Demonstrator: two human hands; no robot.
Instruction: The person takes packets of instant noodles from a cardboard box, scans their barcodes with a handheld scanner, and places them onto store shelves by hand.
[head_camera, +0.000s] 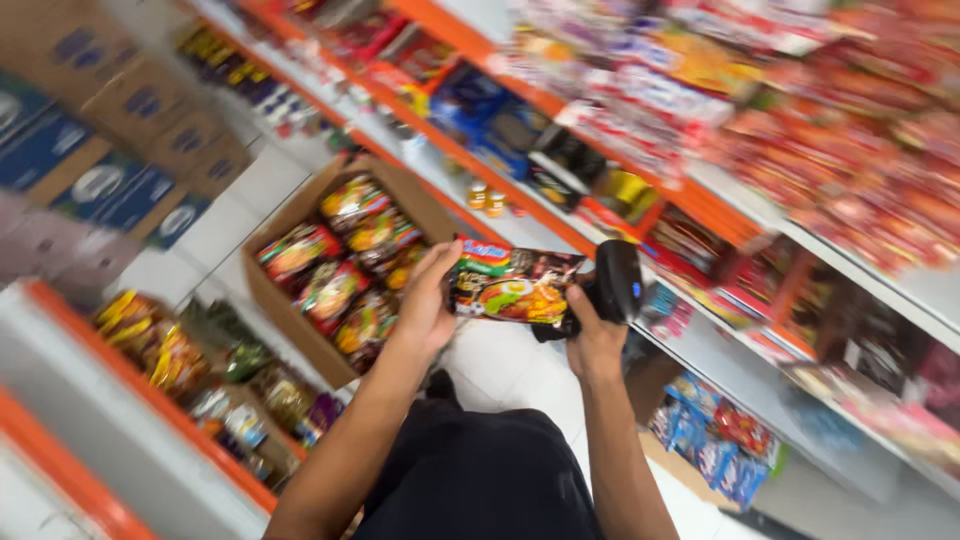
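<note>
Black plastic handheld scanner (612, 285) sits gripped in the right hand (592, 335); the left hand (428, 300) pinches a dark, glossy noodle packet (515, 285) by its edge above the open cardboard box (300, 215). Such a light pinch could let it slip, or tilt away from the scanner.

Noodle packet (515, 285) — glossy printed plastic film; handheld scanner (612, 285) — smooth black plastic with a slight sheen. Box (290, 320): matt brown cardboard. Shelf (700, 205): smooth painted metal, orange edge. Floor (505, 370): glossy pale tile.
</note>
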